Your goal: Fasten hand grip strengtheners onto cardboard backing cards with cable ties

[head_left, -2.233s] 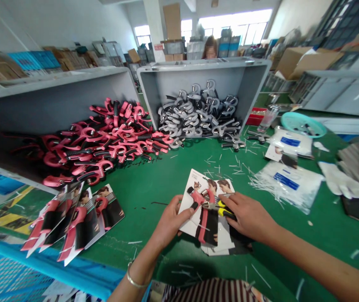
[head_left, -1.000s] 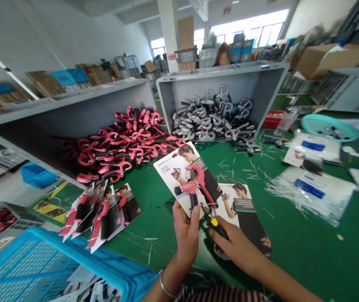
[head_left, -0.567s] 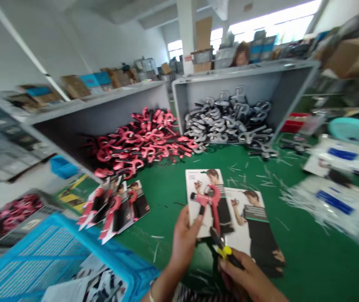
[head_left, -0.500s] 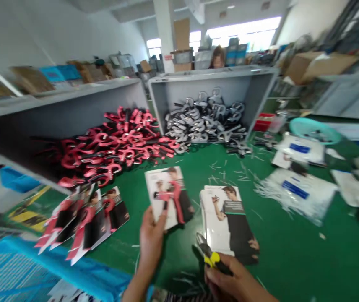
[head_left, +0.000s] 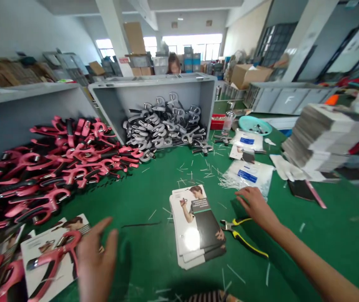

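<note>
My left hand (head_left: 97,256), blurred, is open at the lower left with its fingers apart. Just beside it lies a printed card (head_left: 31,247) with a pink hand grip strengthener (head_left: 55,262) on top. My right hand (head_left: 256,205) reaches to the near edge of a clear plastic bag (head_left: 250,172) of white cable ties, fingers stretched out, with nothing visible in them. Below that hand, wire cutters (head_left: 239,235) with yellow-black handles lie spread on the green table. A stack of printed cards (head_left: 195,226) sits in the middle.
Pink hand grips (head_left: 72,163) spill from a grey crate at left; grey hand grips (head_left: 163,121) fill another crate (head_left: 211,105) behind. At right are a turquoise dish (head_left: 255,121) and a tall stack of paper (head_left: 321,134). Cut white strips litter the table. Someone is behind the crate.
My left hand has moved left and let go of the card with the pink grip. My right hand has put the wire cutters down and moved to the bag. The view has turned right.
</note>
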Motion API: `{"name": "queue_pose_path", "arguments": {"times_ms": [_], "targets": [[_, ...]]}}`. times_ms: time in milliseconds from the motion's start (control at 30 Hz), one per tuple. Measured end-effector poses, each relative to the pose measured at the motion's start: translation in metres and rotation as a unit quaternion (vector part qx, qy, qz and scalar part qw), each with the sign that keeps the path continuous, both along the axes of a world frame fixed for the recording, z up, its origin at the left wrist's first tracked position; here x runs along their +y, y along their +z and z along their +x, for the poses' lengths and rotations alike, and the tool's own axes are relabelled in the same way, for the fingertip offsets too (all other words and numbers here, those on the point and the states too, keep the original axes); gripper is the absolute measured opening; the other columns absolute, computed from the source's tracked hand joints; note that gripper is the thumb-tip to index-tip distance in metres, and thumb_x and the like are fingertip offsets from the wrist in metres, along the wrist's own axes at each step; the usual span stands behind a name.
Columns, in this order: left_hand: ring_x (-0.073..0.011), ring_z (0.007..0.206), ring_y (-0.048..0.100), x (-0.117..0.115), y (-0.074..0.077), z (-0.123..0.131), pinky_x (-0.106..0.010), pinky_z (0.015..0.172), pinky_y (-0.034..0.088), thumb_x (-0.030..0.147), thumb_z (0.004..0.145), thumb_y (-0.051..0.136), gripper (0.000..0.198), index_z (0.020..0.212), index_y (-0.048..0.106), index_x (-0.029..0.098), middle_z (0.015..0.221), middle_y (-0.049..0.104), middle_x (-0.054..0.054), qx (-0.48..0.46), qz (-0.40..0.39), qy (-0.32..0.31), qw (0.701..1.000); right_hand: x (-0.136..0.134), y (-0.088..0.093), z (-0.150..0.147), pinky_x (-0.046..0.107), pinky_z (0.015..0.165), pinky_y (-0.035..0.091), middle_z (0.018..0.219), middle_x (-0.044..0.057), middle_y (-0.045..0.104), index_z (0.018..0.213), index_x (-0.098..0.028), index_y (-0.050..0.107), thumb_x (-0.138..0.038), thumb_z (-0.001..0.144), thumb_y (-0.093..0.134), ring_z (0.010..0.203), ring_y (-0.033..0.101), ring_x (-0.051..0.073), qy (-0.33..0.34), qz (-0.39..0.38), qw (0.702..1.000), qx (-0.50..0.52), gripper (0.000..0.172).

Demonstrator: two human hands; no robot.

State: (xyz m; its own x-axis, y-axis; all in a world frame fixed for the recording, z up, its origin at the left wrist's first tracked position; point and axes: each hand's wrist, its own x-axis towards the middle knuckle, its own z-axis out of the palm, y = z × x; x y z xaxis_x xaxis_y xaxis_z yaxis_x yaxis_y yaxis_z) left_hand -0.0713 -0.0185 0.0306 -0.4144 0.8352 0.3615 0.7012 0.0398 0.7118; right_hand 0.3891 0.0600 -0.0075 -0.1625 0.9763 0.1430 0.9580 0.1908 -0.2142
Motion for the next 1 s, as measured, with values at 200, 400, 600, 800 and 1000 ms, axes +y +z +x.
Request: {"name": "queue_pose_path", "arguments": {"times_ms": [200, 400, 600, 800, 1000], "targets": [[-0.0294, 0.102, 0.065, 0.049, -0.075, 0.115, -0.044, 0.089, 0.053, 0.046, 0.075, 0.068, 0.061, 0.124, 0.059, 0.012, 0.122, 0.062, -0.018, -0.179, -0.157, -0.188, 0.953, 0.082, -0.013, 0.010, 0.033, 0.076, 0.045, 0.097, 0.016, 0.063, 0.091, -0.013, 0.068, -0.016, 0.090, 0.051, 0.092, 0.060, 0.027, -0.028, -0.004, 0.999, -0.015, 0.017], [-0.0297, 0.099, 0.066, 0.067, -0.075, 0.102, -0.044, 0.092, 0.049, 0.048, 0.079, 0.063, 0.043, 0.109, 0.069, 0.016, 0.105, 0.071, -0.012, -0.237, -0.170, -0.192, 0.937, 0.103, -0.007, 0.019, 0.032, 0.077, 0.044, 0.099, 0.013, 0.065, 0.092, -0.017, 0.068, -0.028, 0.096, 0.044, 0.092, 0.061, 0.025, -0.037, 0.019, 0.998, 0.046, 0.027], [-0.0284, 0.097, 0.069, 0.062, -0.058, 0.105, -0.037, 0.084, 0.054, 0.050, 0.077, 0.067, 0.045, 0.109, 0.069, 0.018, 0.107, 0.074, -0.009, -0.317, -0.161, -0.158, 0.921, 0.124, -0.002, 0.029, 0.032, 0.075, 0.046, 0.083, 0.007, 0.070, 0.093, -0.017, 0.069, -0.037, 0.092, 0.045, 0.073, 0.065, 0.021, -0.053, 0.007, 0.986, 0.159, 0.031], [-0.0270, 0.090, 0.071, 0.054, -0.048, 0.105, -0.032, 0.075, 0.057, 0.048, 0.068, 0.077, 0.048, 0.103, 0.068, 0.017, 0.105, 0.075, -0.010, -0.452, -0.193, -0.163, 0.855, 0.129, -0.003, 0.027, 0.027, 0.051, 0.043, 0.053, -0.001, 0.063, 0.082, -0.019, 0.067, -0.044, 0.087, 0.046, 0.045, 0.055, 0.015, -0.073, -0.051, 0.965, 0.247, 0.033], [-0.0279, 0.094, 0.071, 0.048, -0.037, 0.103, -0.029, 0.071, 0.057, 0.046, 0.067, 0.080, 0.052, 0.107, 0.065, 0.017, 0.109, 0.074, -0.011, -0.529, -0.160, -0.115, 0.825, 0.132, 0.016, 0.023, 0.026, 0.050, 0.040, 0.061, 0.000, 0.064, 0.082, -0.020, 0.065, -0.047, 0.083, 0.052, 0.047, 0.053, 0.014, -0.089, -0.027, 0.952, 0.293, 0.031]]}}
